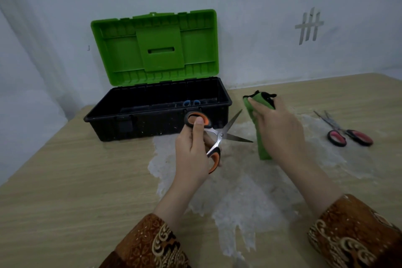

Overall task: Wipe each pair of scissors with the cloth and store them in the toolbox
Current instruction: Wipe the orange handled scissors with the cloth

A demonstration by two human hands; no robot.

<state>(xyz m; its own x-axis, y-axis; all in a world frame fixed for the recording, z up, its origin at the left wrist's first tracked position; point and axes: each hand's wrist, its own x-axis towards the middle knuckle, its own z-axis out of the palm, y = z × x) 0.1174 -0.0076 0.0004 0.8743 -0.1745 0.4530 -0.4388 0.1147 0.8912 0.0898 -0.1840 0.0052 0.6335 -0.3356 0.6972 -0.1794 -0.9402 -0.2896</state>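
Toolbox: the black toolbox [134, 124] stands open toward the table's far left corner, green lid [155, 47] tipped back against the wall; blue scissor handles [191, 102] show inside, so one pair seems already stored.
Left hand: the left hand [191, 154] grips the orange-handled scissors [214, 137], thumb through the upper loop, blades spread and pointing right — held just in front of the toolbox.
Step in hand: wiping this pair, by my reading; the cloth is near the blades but not on them.
Right hand: the right hand [280, 128] clutches the green cloth [260, 119], fingers curled round it, above the worn patch of the table [65, 180].
Next move: bring the cloth onto the open blades and draw along them away from the edges — then lower the pair into the box.
Remaining: the pink-handled scissors [348, 136] lie near the right edge, untouched.
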